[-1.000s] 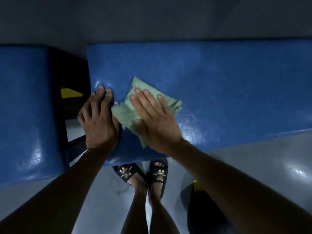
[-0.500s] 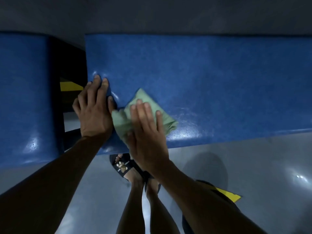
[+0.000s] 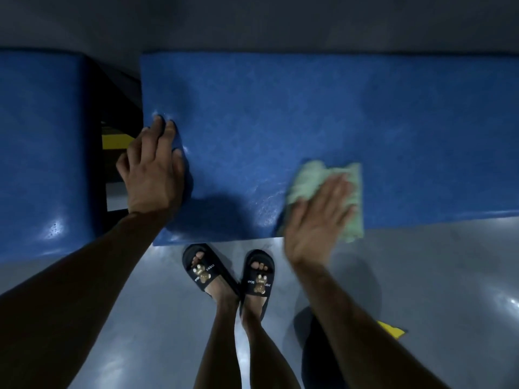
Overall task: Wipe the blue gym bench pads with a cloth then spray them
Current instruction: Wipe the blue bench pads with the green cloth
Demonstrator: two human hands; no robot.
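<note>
Pressing flat, right hand (image 3: 317,220) fingers straight on the cloth (image 3: 323,178) — left hand (image 3: 153,169) fingers spread on the long pad (image 3: 309,108).

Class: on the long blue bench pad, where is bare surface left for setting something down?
Bare: long blue vinyl bench pad between left hand and crumpled green cloth, plus its far strip and right end. Crowded: near edge under right hand.

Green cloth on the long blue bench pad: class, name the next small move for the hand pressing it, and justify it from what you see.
Probably slide the green cloth further right along the long blue pad. The right hand presses it flat at the pad's near edge, with much pad lying beyond it to the right, while the left hand rests on the pad's left end.
</note>
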